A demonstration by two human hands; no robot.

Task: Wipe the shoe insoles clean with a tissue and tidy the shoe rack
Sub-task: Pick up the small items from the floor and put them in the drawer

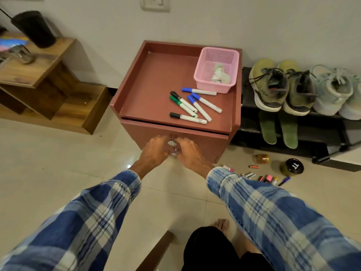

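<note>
The red-brown cabinet (205,145) stands just beside the black shoe rack (312,133). There the 2 green insoles (268,127) lean against the rack's front, below the olive shoes (273,89). On the cabinet's surface, the pink basket (213,88) holds a crumpled tissue (218,75). The left hand (156,151) and right hand (189,151) flank the 2 metal knobs (172,142) on the drawer front, fingers curled toward them. Whether either hand actually pinches a knob I cannot tell. The step looks like working the drawer, probably as part of the tidying. It would go best as a slow pull straight out with the cabinet kept steady, because the 6 markers (195,108) lie loose near the surface's front edge and a jolt could roll them off.
</note>
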